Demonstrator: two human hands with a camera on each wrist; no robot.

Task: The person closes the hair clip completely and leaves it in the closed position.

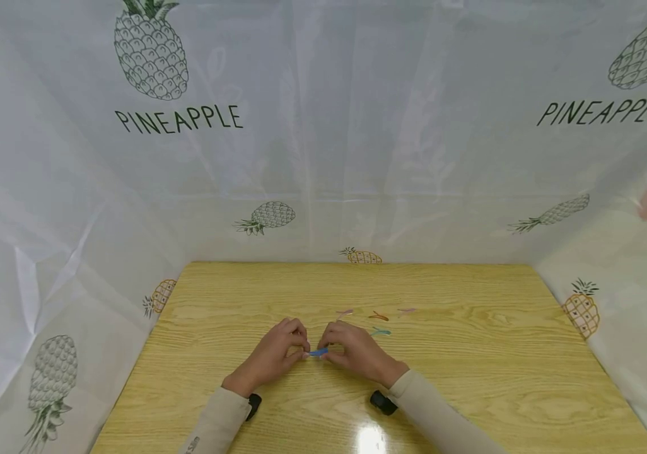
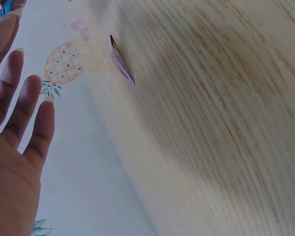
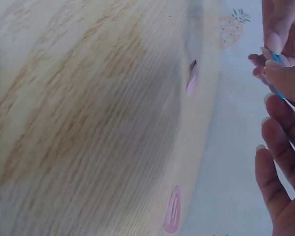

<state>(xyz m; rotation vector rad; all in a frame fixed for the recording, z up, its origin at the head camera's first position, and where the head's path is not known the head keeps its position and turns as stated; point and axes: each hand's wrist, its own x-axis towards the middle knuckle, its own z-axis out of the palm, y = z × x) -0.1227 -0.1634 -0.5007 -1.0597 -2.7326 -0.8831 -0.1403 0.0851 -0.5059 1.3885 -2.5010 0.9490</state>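
Left hand [image 1: 275,354] and right hand [image 1: 362,353] pinch opposite ends of the blue hair clip [image 1: 318,352], held between them over the surface [image 1: 488,372]. Teal clip [image 1: 381,331] lies just beyond right hand, orange clip [image 1: 379,316] farther out.

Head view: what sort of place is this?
Probably a small screened-off tabletop workspace: pineapple-print sheeting rises behind and along both sides of a wood-grain table, with small hair clips lying on it.
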